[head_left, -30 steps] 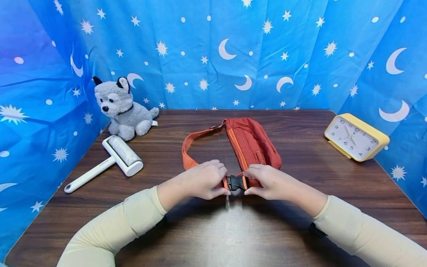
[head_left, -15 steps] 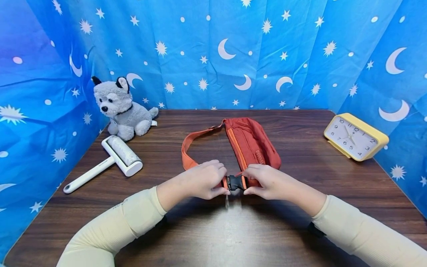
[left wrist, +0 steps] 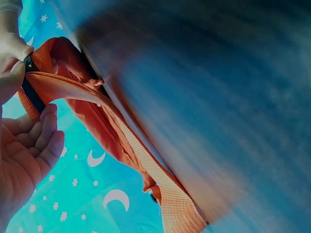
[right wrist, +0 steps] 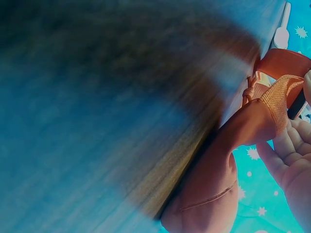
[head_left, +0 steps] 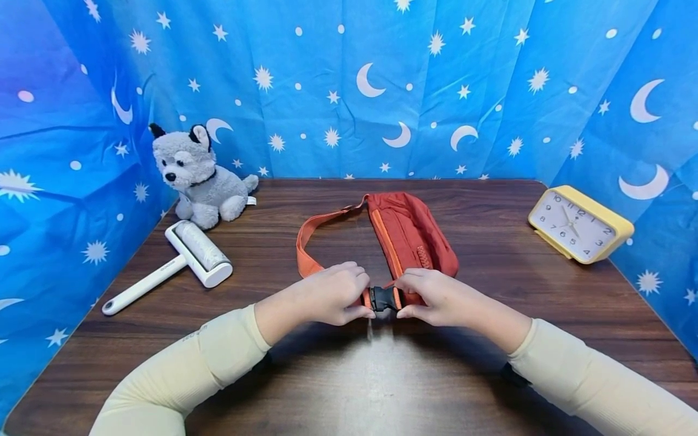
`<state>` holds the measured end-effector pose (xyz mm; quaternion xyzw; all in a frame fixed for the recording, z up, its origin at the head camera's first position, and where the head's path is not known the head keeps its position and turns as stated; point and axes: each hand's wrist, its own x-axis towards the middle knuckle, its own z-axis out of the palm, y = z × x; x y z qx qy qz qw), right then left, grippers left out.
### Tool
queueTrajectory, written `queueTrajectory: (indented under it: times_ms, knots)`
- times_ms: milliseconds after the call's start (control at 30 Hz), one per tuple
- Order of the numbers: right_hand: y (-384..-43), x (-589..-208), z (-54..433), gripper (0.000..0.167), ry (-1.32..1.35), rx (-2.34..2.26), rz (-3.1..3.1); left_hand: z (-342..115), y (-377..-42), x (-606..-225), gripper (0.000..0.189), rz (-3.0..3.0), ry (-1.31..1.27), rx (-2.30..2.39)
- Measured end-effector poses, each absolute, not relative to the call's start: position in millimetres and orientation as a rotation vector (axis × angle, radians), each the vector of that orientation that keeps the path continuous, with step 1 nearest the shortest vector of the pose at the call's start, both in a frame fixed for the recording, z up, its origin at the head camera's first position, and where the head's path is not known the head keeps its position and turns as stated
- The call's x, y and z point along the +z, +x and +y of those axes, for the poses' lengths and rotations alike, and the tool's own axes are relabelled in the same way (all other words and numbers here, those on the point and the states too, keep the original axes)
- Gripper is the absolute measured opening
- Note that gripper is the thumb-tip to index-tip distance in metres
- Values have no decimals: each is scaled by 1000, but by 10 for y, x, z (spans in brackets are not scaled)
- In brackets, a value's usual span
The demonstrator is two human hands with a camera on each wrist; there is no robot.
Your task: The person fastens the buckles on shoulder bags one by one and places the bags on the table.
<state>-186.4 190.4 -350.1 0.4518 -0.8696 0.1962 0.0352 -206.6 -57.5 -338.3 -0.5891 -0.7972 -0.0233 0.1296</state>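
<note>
A rust-red waist bag (head_left: 412,237) with an orange strap (head_left: 306,239) lies on the dark wooden table (head_left: 349,375). Its black plastic buckle (head_left: 384,298) sits between my two hands at the table's middle. My left hand (head_left: 334,294) pinches the strap end on the buckle's left side. My right hand (head_left: 433,298) pinches the strap end on its right side. In the left wrist view the strap (left wrist: 121,131) runs past the left hand's curled fingers (left wrist: 41,141), with the buckle (left wrist: 31,92) beside them. The right wrist view shows the strap (right wrist: 279,104) over the right hand's fingers (right wrist: 286,160).
A grey plush husky (head_left: 199,178) sits at the back left, with a white lint roller (head_left: 182,260) in front of it. A yellow alarm clock (head_left: 579,225) stands at the right. Blue star-and-moon cloth (head_left: 349,85) walls the table on three sides.
</note>
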Motion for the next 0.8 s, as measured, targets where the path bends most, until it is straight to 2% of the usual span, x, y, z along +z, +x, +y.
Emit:
queueTrajectory:
  times_ms: [800]
  knots:
    - [-1864, -3503, 1863, 35, 1409, 608, -2660, -580, -2060, -3390, 37, -2291, -1726, -124]
